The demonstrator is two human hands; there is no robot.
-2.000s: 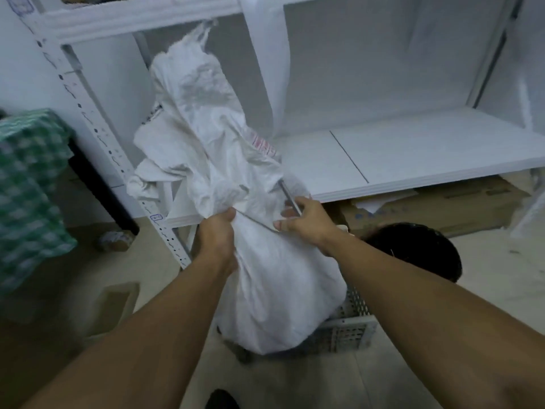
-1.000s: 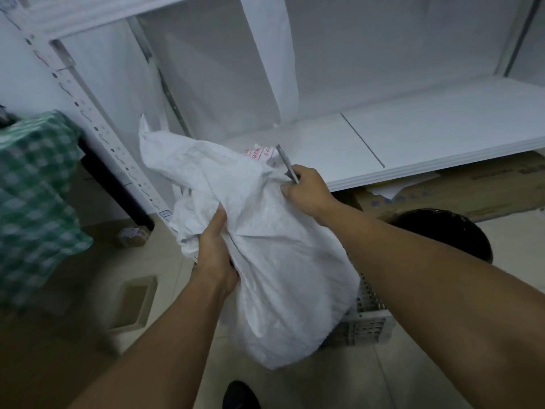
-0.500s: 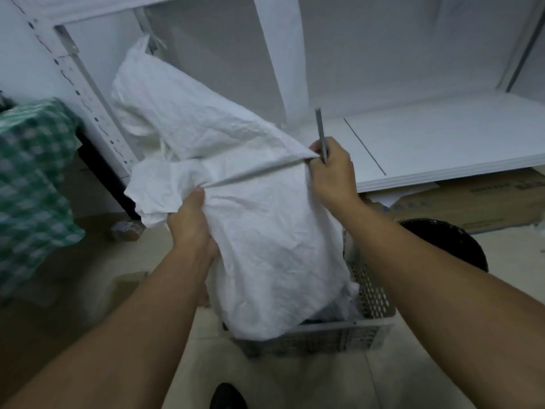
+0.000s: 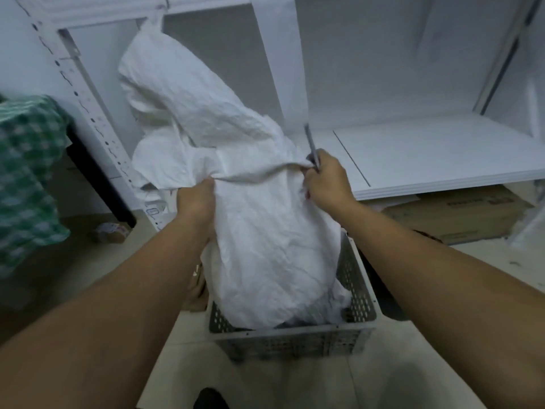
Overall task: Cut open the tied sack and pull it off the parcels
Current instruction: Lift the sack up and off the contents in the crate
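Observation:
A crumpled white woven sack (image 4: 265, 237) hangs upright over a grey perforated crate (image 4: 295, 338), its slack upper end flopping up to the left. My left hand (image 4: 196, 202) grips a fold on the sack's left side. My right hand (image 4: 327, 181) pinches the fold on the right and also holds a thin grey cutter (image 4: 310, 144) pointing upward. The fabric is stretched taut between both hands. Something dark shows under the sack's bottom edge in the crate; the parcels are hidden.
A white metal shelf unit (image 4: 442, 154) stands behind, with its perforated post (image 4: 88, 113) at left. A flat cardboard box (image 4: 460, 214) lies under the shelf. Green checked cloth (image 4: 26, 178) hangs at far left. A small object (image 4: 110, 231) sits on the floor.
Over the last two seconds both hands lifted the sack higher, so the crate's front now shows below it. The slack top flopped down, then rose again. The cutter tip turned upright.

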